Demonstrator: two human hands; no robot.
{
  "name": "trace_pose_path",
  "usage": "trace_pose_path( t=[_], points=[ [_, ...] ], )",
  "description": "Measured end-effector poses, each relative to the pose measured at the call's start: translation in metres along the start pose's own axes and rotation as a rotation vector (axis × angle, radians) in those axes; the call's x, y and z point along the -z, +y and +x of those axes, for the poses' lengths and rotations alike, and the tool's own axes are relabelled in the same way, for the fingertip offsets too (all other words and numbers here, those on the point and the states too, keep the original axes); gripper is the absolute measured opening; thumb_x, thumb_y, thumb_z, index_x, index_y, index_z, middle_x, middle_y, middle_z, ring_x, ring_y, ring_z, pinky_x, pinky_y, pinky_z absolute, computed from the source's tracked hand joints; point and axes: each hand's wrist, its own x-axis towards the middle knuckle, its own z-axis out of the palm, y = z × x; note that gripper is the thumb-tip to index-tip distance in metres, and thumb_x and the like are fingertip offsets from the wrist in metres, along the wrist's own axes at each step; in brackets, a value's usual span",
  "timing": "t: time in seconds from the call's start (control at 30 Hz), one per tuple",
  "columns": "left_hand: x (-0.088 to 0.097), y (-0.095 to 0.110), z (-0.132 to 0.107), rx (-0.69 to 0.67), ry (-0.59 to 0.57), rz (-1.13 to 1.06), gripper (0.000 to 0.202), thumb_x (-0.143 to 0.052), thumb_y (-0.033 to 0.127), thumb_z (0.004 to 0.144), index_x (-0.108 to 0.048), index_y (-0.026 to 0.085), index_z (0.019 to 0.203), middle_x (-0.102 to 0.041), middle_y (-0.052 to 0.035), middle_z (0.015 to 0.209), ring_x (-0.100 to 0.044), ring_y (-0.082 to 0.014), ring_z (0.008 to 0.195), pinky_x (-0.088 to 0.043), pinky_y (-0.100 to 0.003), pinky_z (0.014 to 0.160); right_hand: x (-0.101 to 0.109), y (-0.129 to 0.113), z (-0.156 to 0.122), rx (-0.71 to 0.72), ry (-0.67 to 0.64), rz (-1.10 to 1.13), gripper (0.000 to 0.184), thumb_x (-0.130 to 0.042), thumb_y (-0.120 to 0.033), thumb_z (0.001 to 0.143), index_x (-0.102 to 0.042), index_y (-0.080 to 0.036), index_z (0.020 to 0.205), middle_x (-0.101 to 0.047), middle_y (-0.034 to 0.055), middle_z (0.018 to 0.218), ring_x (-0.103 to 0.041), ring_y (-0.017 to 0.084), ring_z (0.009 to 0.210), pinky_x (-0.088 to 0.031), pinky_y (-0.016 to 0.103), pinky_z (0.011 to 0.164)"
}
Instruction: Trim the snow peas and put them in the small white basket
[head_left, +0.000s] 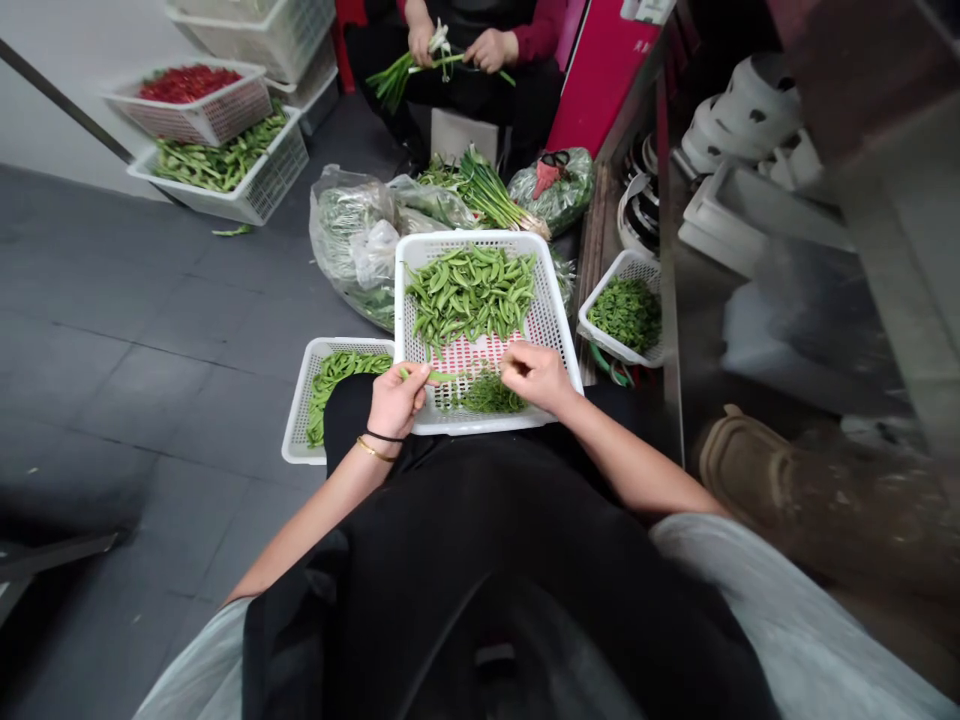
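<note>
A white plastic basket [562, 330] rests on my lap, with a heap of green pea pods [472, 295] toward its far side. My left hand [396, 402], at the basket's near left corner, is closed on a single pea pod [442, 377] that points to the right. Over the near right part, my right hand [541, 380] is pinched shut; whatever lies between its fingertips is too small to make out. Below and between the hands sits a small pile of thin green trimmings [491, 393]. Left of my knee, a second white basket [298, 400] holds more pods [341, 375].
Opposite me, a person's hands [491, 50] hold spring onions [394, 80]. Bagged greens [349, 225] and a spring onion bunch [495, 195] lie beyond my basket. A basket of leafy greens [626, 315] stands right, beside a metal shelf edge [670, 300]. Stacked crates [255, 190] stand far left.
</note>
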Motion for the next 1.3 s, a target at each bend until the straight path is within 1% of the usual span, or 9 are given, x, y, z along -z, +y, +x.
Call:
trace_pose_path(
  t=[0.13,0.27,0.53,0.63,0.73,0.9,1.03,1.17,1.3],
  points=[
    [0.001,0.004,-0.002,-0.196,0.001,0.169,0.021,-0.072,0.031,0.070,-0.061,0.013,0.068,-0.063,-0.0004,0.057,-0.039,-0.0036,0.035,-0.028,-0.018,0.037,0.010,0.002,0.004,-0.063,-0.155,0.002,0.012,-0.049,-0.024,0.081,-0.058,-0.016,0.084,-0.061,0.0031,0.081,-0.051,0.013,0.068,-0.038,0.023,0.064],
    [0.001,0.009,-0.008,-0.247,-0.073,0.346,0.016,-0.071,0.029,0.071,-0.064,0.014,0.070,-0.055,0.0028,0.046,-0.042,-0.0059,0.036,-0.030,-0.018,0.039,-0.008,-0.010,0.009,0.092,-0.406,-0.086,0.022,-0.044,-0.032,0.090,-0.059,-0.017,0.092,-0.063,0.0052,0.088,-0.053,0.014,0.074,-0.035,0.024,0.066],
    [0.007,0.013,-0.008,0.073,-0.622,0.502,0.026,-0.067,0.039,0.075,-0.062,0.014,0.070,-0.065,-0.0028,0.057,-0.045,-0.0057,0.034,-0.030,-0.017,0.035,-0.020,-0.009,0.015,0.291,-0.477,0.078,0.028,-0.043,-0.026,0.092,-0.056,-0.017,0.069,-0.055,-0.0005,0.065,-0.046,0.010,0.062,-0.031,0.021,0.063],
    [-0.006,-0.001,-0.004,0.165,-0.492,0.239,0.032,-0.063,0.045,0.077,-0.059,0.014,0.074,-0.064,-0.0031,0.054,-0.044,-0.0066,0.031,-0.023,-0.017,0.031,-0.037,-0.012,0.018,0.146,-0.300,0.077,0.032,-0.037,-0.026,0.094,-0.056,-0.017,0.069,-0.055,0.0007,0.066,-0.048,0.011,0.064,-0.033,0.022,0.065],
    [-0.015,-0.014,0.004,0.207,-0.206,-0.080,0.033,-0.066,0.045,0.075,-0.055,0.014,0.075,-0.062,-0.0014,0.056,-0.044,-0.0064,0.032,-0.022,-0.017,0.030,-0.058,-0.013,0.020,0.034,-0.148,-0.016,0.032,-0.034,-0.026,0.095,-0.057,-0.016,0.073,-0.059,0.0044,0.072,-0.051,0.013,0.069,-0.035,0.024,0.069],
    [0.008,-0.008,0.025,0.189,0.131,-0.328,0.032,-0.065,0.045,0.076,-0.056,0.015,0.080,-0.061,-0.0002,0.068,-0.056,-0.0079,0.051,-0.039,-0.018,0.041,-0.056,0.003,0.018,0.059,-0.310,-0.147,0.031,-0.037,-0.031,0.095,-0.063,-0.017,0.086,-0.066,0.0079,0.086,-0.058,0.016,0.082,-0.038,0.025,0.071],
    [0.021,-0.001,0.027,0.267,0.012,-0.423,0.036,-0.062,0.050,0.078,-0.051,0.016,0.071,-0.045,0.0047,0.052,-0.046,-0.0064,0.044,-0.035,-0.018,0.040,-0.047,0.022,0.044,-0.015,-0.718,-0.247,0.032,-0.063,-0.042,0.078,-0.064,-0.020,0.102,-0.069,0.0062,0.088,-0.061,0.020,0.079,-0.041,0.026,0.066],
    [0.007,-0.006,0.016,0.440,-0.239,-0.473,0.048,-0.057,0.057,0.079,-0.038,0.017,0.058,-0.022,0.0086,0.044,-0.024,-0.0048,0.034,-0.019,-0.017,0.033,-0.080,0.026,0.102,-0.206,-0.520,-0.341,0.042,-0.039,-0.045,0.093,-0.064,-0.014,0.103,-0.068,0.0137,0.099,-0.063,0.022,0.088,-0.044,0.030,0.074],
    [0.006,-0.005,0.011,0.402,-0.297,-0.402,0.053,-0.055,0.057,0.080,-0.035,0.017,0.051,-0.030,0.0051,0.044,-0.033,-0.0067,0.036,-0.028,-0.020,0.036,-0.114,0.027,0.140,-0.300,-0.572,-0.397,0.038,-0.045,-0.036,0.091,-0.066,-0.006,0.100,-0.066,0.0219,0.105,-0.062,0.025,0.095,-0.043,0.030,0.079]
  ],
)
